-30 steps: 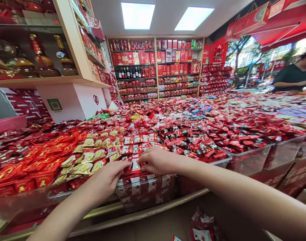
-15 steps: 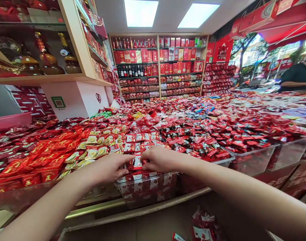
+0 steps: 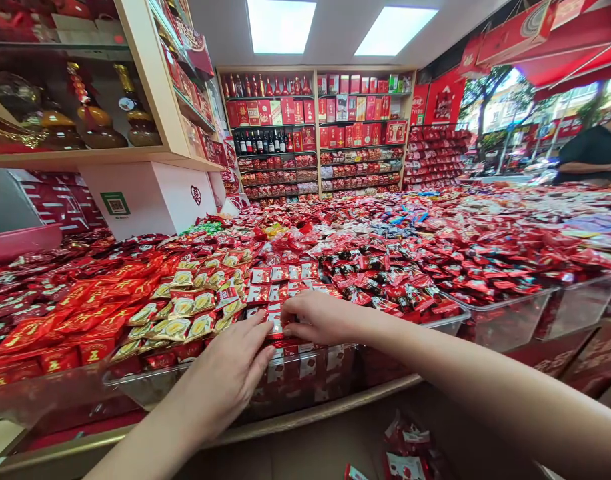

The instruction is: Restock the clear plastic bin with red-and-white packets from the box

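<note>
A clear plastic bin (image 3: 305,377) at the counter's front edge holds red-and-white candy packets (image 3: 278,275). My left hand (image 3: 233,370) lies flat over the bin's near left corner, fingers spread on the packets. My right hand (image 3: 318,317) rests on the packets at the bin's near right side, its fingertips pinching down on one red-and-white packet (image 3: 275,325). Both hands nearly meet over that packet. Left of the bin lie green-and-gold wrapped candies (image 3: 185,310).
Red candy packets fill clear bins (image 3: 505,313) across a wide counter. Shelves (image 3: 315,133) of red boxes and bottles line the back wall; a shelf (image 3: 85,157) with jars is at left. A person in a dark shirt (image 3: 593,153) stands far right. An open box (image 3: 400,453) sits below.
My left hand has slid forward and right, now lying flatter over the bin's near corner. My right hand has stayed on the same packets.
</note>
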The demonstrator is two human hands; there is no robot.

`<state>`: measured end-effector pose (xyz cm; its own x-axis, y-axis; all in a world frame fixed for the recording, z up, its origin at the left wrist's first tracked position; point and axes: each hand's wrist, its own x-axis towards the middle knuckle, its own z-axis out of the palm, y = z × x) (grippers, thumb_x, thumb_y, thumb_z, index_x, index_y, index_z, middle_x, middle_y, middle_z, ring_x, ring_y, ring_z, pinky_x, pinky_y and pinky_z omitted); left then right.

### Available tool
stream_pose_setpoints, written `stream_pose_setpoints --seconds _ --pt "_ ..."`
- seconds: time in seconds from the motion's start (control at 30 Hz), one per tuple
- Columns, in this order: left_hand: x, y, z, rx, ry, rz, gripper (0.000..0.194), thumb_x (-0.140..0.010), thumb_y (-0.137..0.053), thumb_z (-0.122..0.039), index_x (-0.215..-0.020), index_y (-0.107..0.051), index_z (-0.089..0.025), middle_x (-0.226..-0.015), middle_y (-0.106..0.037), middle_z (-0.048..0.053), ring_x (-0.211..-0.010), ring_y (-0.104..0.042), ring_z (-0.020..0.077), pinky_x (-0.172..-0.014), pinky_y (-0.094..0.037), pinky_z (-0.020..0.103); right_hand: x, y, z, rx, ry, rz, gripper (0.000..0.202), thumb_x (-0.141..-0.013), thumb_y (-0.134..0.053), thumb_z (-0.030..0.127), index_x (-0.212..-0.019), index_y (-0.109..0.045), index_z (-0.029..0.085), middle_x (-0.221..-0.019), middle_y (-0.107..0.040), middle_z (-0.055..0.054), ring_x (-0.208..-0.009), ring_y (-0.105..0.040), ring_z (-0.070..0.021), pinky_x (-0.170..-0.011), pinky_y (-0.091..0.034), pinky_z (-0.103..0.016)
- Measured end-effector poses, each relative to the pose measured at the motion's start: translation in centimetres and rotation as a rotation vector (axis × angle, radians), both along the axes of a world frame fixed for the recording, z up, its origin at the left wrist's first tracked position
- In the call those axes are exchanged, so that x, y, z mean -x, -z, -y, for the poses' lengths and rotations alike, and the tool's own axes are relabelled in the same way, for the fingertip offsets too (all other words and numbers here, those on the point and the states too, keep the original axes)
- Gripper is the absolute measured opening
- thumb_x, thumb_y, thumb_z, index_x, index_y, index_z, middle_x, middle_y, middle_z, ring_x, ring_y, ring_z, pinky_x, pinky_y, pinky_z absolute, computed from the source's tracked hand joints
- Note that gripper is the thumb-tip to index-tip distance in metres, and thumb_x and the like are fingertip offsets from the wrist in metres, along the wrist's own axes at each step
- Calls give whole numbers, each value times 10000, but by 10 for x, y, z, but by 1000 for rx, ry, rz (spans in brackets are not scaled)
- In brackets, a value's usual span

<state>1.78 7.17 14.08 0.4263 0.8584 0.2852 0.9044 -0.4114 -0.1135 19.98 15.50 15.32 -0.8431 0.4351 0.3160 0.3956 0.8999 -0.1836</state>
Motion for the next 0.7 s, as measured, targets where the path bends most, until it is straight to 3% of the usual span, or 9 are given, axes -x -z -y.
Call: stream_pose_setpoints --seconds 0.1,0.2,0.37,0.53,0.7 --pt "-4 12 1 -47 -24 -36 494 -851 -295 -423 -1275 -366 -179 -1340 -428 113 -1210 -386 237 -973 -366 462 -1 -3 -4 22 -7 12 169 -770 -485 164 -873 -611 118 -840 -649 -72 -763 -567 -151 -674 -397 -227" --pt "-7 17 1 -65 -45 -40 483 -853 -276 -433 -1251 -406 -191 -1317 -461 99 -1198 -404 237 -968 -370 479 6 -8 -15 20 38 57 222 -785 -448 166 -918 -623 138 -887 -656 -68 -803 -578 -160 -689 -403 -229" --pt "-10 21 5 -118 -101 -108 511 -839 -268 -481 -1256 -398 -215 -1341 -426 88 -1229 -362 264 -991 -291 559 43 -20 -39 -11 158 181 313 -794 -394 122 -1026 -603 118 -987 -636 -127 -884 -574 -218 -709 -413 -274" --pt "-11 26 7 -167 -148 -137 537 -834 -266 -490 -1290 -335 -217 -1377 -351 90 -1257 -291 300 -977 -284 588 72 -25 -49 29 130 272 291 -754 -423 78 -938 -645 122 -948 -653 -116 -800 -592 -200 -640 -431 -256" --pt "-16 25 3 -145 -187 -86 560 -824 -254 -521 -1285 -346 -216 -1390 -322 99 -1270 -260 310 -989 -232 607 73 -23 -50 44 63 274 361 -746 -415 74 -1020 -617 195 -993 -648 -44 -829 -585 -145 -666 -424 -204"
